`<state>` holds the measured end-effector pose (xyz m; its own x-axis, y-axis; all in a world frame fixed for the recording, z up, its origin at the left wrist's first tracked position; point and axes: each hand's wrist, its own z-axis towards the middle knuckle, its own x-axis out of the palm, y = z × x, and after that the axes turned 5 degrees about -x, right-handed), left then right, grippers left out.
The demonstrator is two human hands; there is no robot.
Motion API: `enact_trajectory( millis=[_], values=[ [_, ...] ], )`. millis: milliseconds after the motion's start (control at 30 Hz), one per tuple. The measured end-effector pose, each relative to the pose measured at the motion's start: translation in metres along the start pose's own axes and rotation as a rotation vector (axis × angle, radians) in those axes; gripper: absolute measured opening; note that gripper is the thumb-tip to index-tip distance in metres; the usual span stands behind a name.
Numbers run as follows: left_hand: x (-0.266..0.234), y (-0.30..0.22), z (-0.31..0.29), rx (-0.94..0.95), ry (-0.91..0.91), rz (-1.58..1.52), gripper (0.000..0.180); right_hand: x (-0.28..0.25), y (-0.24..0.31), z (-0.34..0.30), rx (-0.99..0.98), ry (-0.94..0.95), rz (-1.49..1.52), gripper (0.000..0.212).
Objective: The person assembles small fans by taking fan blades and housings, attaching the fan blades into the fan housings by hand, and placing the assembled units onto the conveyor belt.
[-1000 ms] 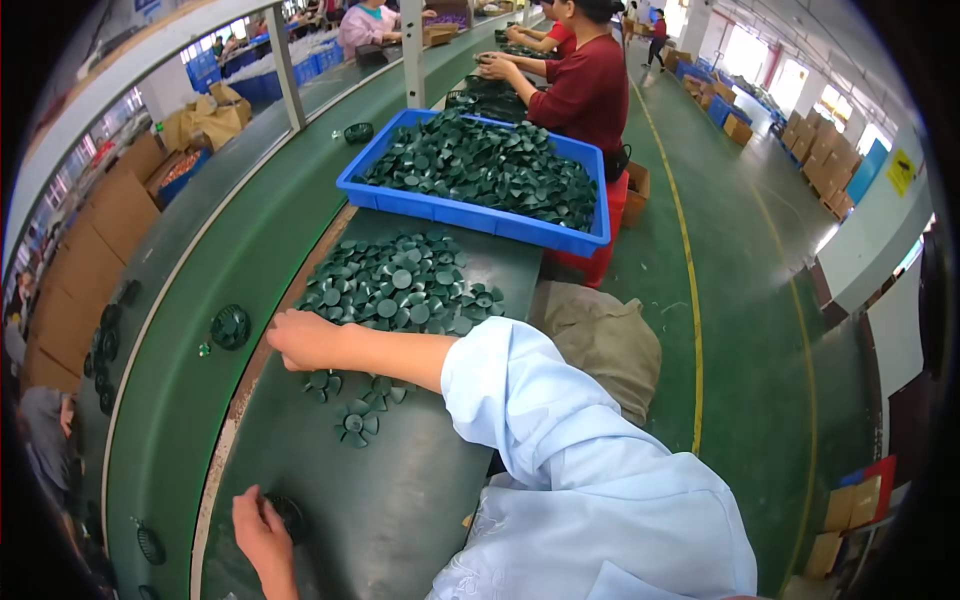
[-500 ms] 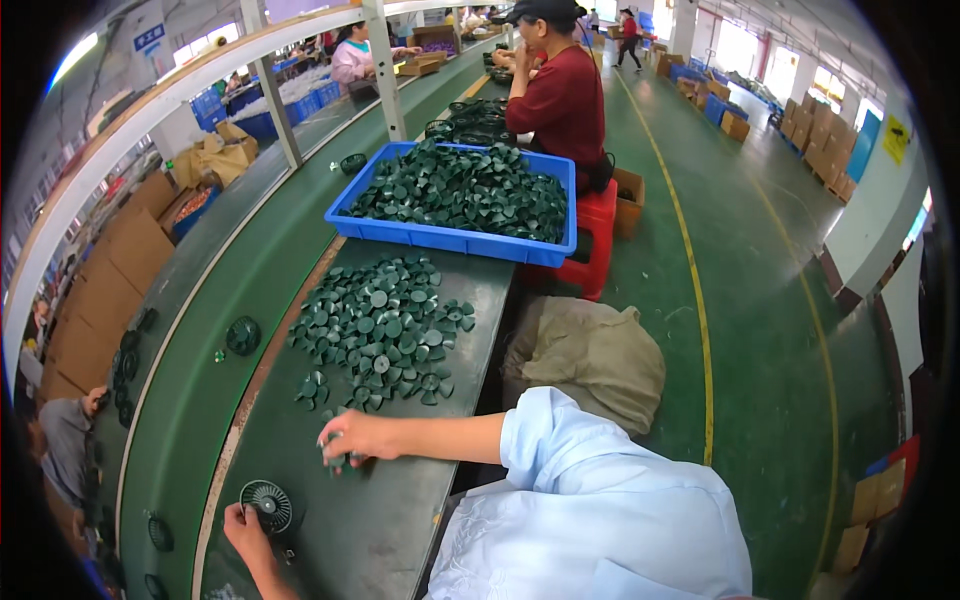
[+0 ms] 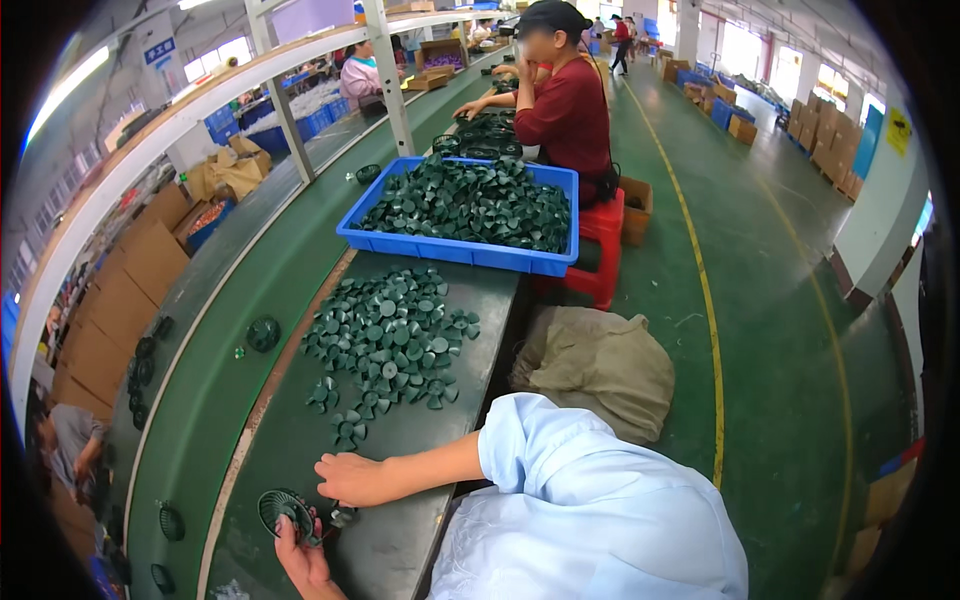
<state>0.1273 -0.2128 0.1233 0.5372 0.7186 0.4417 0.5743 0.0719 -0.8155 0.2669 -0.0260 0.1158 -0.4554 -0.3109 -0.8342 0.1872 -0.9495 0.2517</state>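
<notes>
My left hand (image 3: 305, 558) grips a round, dark green fan grille (image 3: 280, 506), tilted, low on the grey metal worktop (image 3: 390, 525). Close beside it, my right hand (image 3: 352, 480) is closed with its fingers turned down. A small shiny piece (image 3: 343, 514) shows below the right hand; I cannot tell whether the fingers hold it. Just beyond this hand lies a single dark green fan blade (image 3: 348, 430). Farther up the worktop spreads a loose pile of the same blades (image 3: 388, 335).
A blue tray (image 3: 455, 256) heaped with blades stands beyond the pile. Along the left runs a green conveyor belt (image 3: 215, 400) carrying grilles (image 3: 263, 334). A person in dark red (image 3: 570, 110) sits on a red stool (image 3: 602, 235) ahead. A cloth-covered bundle (image 3: 600, 365) lies right of the worktop.
My right hand has come nearer to the left hand, leaving a fan blade in view. The left hand has lifted and tilted the grille. The whole view has shifted slightly.
</notes>
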Motion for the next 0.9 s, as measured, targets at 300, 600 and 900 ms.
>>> enact_trajectory(
  millis=[300,600,900],
  values=[
    [0.001,0.006,-0.005,0.133,0.066,0.079,0.023,-0.009,0.001,0.0,0.128,0.293,0.133,0.016],
    [0.011,0.007,-0.008,0.171,0.049,0.065,0.02,-0.028,0.004,-0.011,0.087,0.423,0.139,0.019],
    [0.037,0.014,-0.024,0.16,-0.038,0.107,0.034,-0.049,0.038,0.019,0.008,-0.046,0.329,0.023]
  ],
)
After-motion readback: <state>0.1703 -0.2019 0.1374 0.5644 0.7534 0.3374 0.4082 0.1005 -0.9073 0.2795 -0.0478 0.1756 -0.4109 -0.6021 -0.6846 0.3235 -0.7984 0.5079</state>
